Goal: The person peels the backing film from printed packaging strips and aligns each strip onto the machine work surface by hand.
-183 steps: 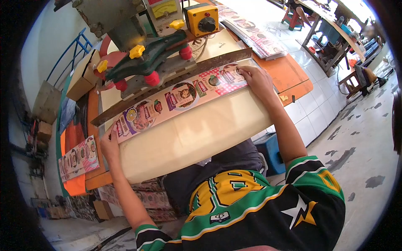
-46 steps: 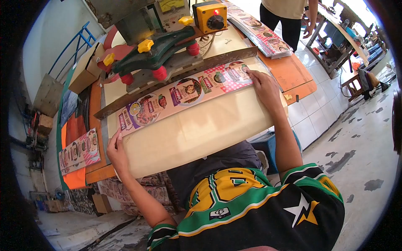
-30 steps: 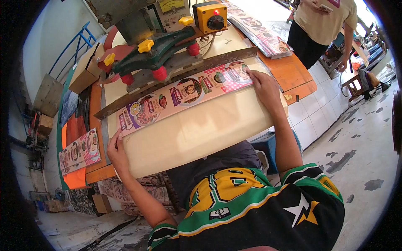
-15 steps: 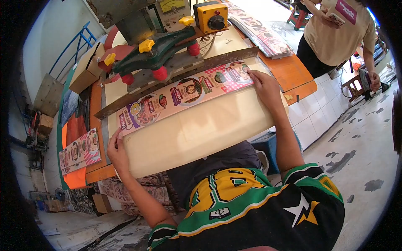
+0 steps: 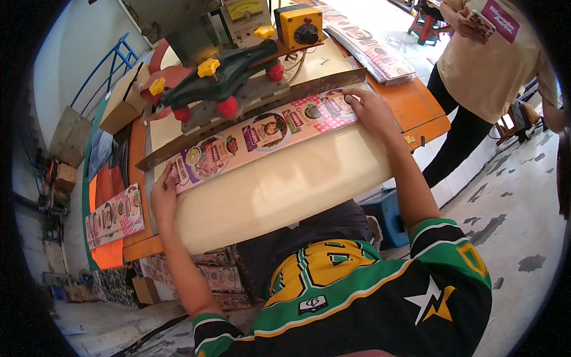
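A long pink printed strip (image 5: 241, 141) with food pictures and a red checked end lies along the far side of a cream-coloured padded board (image 5: 279, 178). My left hand (image 5: 162, 199) pinches the strip's left end. At the opposite end, my right hand (image 5: 372, 112) grips the corner, with its fingertips on the printed face. Just behind the strip runs a long metal bar (image 5: 327, 87) of a press-like machine. Its dark green casting (image 5: 214, 85) carries yellow knobs and red feet. Whether the strip is one sheet or several layers, I cannot tell.
A stack of similar prints (image 5: 380, 56) sits at the back right of the orange wooden table (image 5: 425, 113). More printed strips (image 5: 116, 217) lie at the left edge. A cardboard box (image 5: 125, 98) stands behind them. Another person (image 5: 491, 77) stands at the right, holding a phone.
Both hands have shifted slightly: my left hand up along the strip's left end, my right hand a little left and inward. The other person has stepped closer. The strip has barely moved.
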Demonstrator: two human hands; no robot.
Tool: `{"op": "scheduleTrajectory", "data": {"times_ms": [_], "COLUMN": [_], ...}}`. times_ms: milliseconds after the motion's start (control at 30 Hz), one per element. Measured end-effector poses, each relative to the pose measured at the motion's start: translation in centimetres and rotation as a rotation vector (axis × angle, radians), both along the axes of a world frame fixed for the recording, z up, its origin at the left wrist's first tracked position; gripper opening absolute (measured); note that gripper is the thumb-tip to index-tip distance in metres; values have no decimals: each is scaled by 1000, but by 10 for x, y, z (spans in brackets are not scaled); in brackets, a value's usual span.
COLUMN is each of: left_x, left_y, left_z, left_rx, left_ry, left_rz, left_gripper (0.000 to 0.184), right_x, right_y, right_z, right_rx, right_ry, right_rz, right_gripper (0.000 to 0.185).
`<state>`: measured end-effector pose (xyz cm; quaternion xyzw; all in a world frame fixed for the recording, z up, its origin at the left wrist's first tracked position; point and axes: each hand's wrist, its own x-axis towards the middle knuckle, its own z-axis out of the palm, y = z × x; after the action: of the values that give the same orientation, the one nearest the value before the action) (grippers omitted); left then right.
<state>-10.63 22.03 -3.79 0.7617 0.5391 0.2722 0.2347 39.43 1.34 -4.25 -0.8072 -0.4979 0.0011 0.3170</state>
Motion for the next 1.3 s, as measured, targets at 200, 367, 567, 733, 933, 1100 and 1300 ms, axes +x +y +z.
{"op": "scheduleTrajectory", "data": {"times_ms": [200, 367, 567, 733, 933, 1100, 1300], "left_x": [5, 7, 3, 6, 6, 4, 4], "left_y": [0, -5, 2, -1, 0, 2, 1], "left_z": [-3, 3, -7, -2, -1, -4, -5], "left_rx": [99, 98, 176, 119, 83, 94, 152], "left_ry": [219, 214, 245, 250, 271, 253, 257], "left_rz": [130, 149, 141, 158, 163, 168, 151], "left_gripper": [37, 37, 38, 37, 37, 36, 37], "right_x": [-6, -7, -7, -9, -9, -10, -10], "right_y": [2, 2, 2, 2, 1, 1, 1], "right_z": [1, -1, 2, 5, 3, 4, 3], "right_rx": [-137, -109, -123, -132, -118, -117, -90], "right_ry": [-68, -81, -32, -41, -52, -52, -47], "right_rz": [-157, -171, -172, -184, -181, -184, -181], "right_gripper": [30, 31, 31, 31, 31, 31, 31]}}
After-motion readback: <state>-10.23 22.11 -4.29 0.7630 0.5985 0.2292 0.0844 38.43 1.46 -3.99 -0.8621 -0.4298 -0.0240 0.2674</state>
